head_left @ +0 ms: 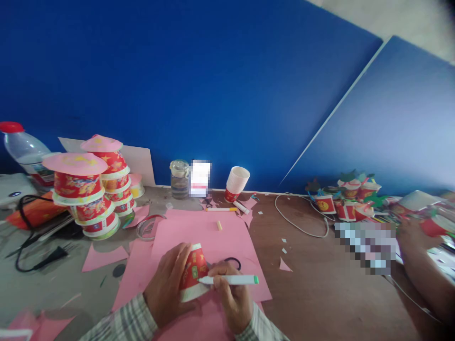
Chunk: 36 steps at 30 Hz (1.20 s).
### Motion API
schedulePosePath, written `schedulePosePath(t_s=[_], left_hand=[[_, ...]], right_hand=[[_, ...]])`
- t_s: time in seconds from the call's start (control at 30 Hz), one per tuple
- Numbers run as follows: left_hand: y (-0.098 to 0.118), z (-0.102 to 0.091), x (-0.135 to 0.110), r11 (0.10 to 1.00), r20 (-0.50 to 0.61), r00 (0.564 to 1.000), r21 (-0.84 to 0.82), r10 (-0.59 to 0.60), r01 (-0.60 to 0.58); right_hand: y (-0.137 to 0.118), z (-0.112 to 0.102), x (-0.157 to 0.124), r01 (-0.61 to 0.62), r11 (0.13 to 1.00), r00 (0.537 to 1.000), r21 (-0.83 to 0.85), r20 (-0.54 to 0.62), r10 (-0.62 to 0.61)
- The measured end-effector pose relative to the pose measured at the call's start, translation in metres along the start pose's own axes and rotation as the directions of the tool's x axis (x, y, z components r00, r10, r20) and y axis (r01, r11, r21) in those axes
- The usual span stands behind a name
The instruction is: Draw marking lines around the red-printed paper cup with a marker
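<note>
My left hand (169, 280) is wrapped round a red printed paper cup (198, 261) that lies tilted, with its white rim toward me. Between the fingers of my right hand (229, 293) is a white marker with a green end (241, 280). The marker's tip touches, or almost touches, the cup's red side close to a small green mark. Under both hands lies pink paper (199, 225). Just beyond my right hand, a dark ring-shaped handle (234, 262) shows on the paper, and the rest of that tool is hidden.
Stacked red cup towers with pink tops (80, 184) stand left, near a bottle (30, 151) and a black plug (53, 258). Behind the paper are a glass jar (179, 182), stacked paper cups (237, 182) and a yellow-white marker (221, 209). Another person's arm (423, 265) reaches in at right.
</note>
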State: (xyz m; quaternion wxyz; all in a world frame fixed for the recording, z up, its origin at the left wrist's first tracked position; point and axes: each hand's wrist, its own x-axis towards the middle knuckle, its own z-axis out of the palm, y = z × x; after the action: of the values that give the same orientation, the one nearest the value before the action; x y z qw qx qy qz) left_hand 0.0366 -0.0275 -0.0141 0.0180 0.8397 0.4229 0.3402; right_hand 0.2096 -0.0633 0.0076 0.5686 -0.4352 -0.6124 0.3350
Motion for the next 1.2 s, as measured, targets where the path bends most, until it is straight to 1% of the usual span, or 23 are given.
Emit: schedulePosePath(t_s=[0.27, 0.37, 0.47, 0.53, 0.6, 0.73, 0.8, 1.0, 1.2], left_hand=[[0.0, -0.001, 0.0, 1.0, -0.016, 1.0, 0.012, 0.02, -0.019], [0.0, -0.001, 0.001, 1.0, -0.002, 1.0, 0.006, 0.013, -0.013], [0.0, 0.0, 0.0, 1.0, 0.012, 1.0, -0.011, 0.004, -0.004], [0.0, 0.0, 0.0, 1.0, 0.012, 1.0, -0.015, -0.004, 0.005], [0.0, 0.0, 0.0, 1.0, 0.006, 1.0, -0.015, -0.011, 0.011], [0.0, 0.0, 0.0, 1.0, 0.002, 1.0, -0.001, -0.003, 0.003], [-0.001, 0.0, 0.0, 1.0, 0.008, 1.0, 0.006, -0.004, 0.004], [-0.001, 0.0, 0.0, 1.0, -0.002, 1.0, -0.004, -0.008, 0.008], [-0.001, 0.001, 0.0, 1.0, 0.017, 1.0, -0.012, -0.022, 0.023]], right_hand=[[0.002, 0.0, 0.0, -0.016, 1.0, 1.0, 0.012, 0.004, 0.016], [0.003, 0.0, -0.001, -0.009, 1.0, 1.0, 0.017, 0.02, 0.008], [0.004, -0.001, -0.001, -0.033, 0.999, 0.999, 0.033, 0.011, 0.033], [0.004, -0.001, -0.001, -0.072, 0.995, 0.997, 0.065, -0.011, 0.073], [0.005, -0.001, 0.0, -0.145, 0.979, 0.988, 0.146, -0.032, 0.151], [0.01, -0.001, 0.002, -0.297, 0.884, 0.941, 0.36, -0.046, 0.335], [0.012, -0.001, 0.002, -0.316, 0.864, 0.929, 0.393, -0.054, 0.365], [0.007, -0.002, 0.0, -0.291, 0.889, 0.946, 0.354, -0.034, 0.323], [0.001, -0.003, 0.001, -0.254, 0.916, 0.962, 0.309, -0.013, 0.271]])
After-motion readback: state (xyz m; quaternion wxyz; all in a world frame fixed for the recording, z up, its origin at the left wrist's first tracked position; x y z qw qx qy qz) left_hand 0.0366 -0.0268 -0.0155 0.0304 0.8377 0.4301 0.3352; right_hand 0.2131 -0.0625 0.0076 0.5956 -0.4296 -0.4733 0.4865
